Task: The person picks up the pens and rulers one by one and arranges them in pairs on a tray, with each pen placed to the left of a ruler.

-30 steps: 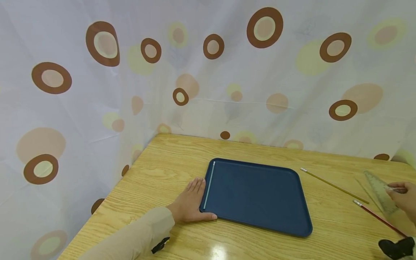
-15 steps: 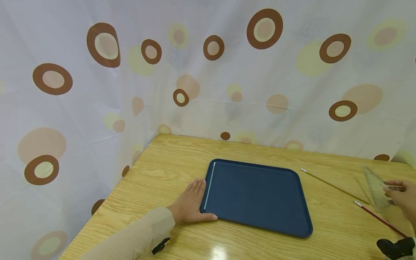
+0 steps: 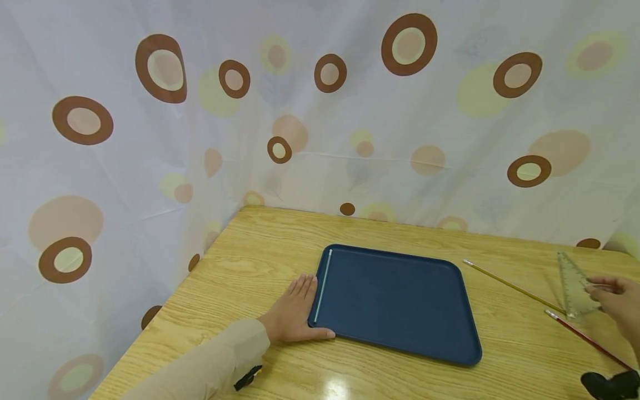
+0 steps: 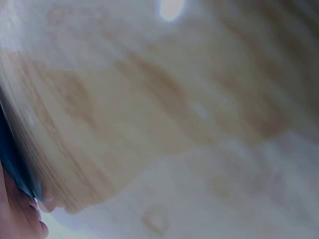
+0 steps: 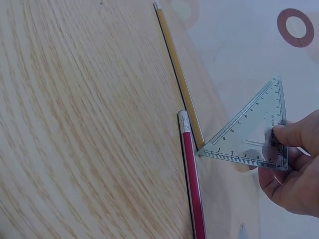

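My right hand [image 3: 620,305] pinches a clear triangular set square [image 5: 249,134] by one edge, thumb on its face. In the right wrist view one corner of it overlaps the end of a yellow pencil [image 5: 177,69]. A red pencil [image 5: 192,184] with a white eraser end lies alongside. My left hand [image 3: 292,314] rests at the left edge of a dark blue tray [image 3: 395,303], fingers straight along the rim and thumb at the near corner. Inside the tray, along its left side, lies a thin pale pencil [image 3: 323,286].
The wooden table [image 3: 260,239] is bounded behind and at the left by a patterned curtain [image 3: 320,122] with brown circles. At the bottom of the right wrist view, a small pointed tip [image 5: 243,231] shows.
The set square, pinched in my right hand, has been raised and turned, shifting slightly left toward the yellow pencil's end. My left hand and the tray stay put.
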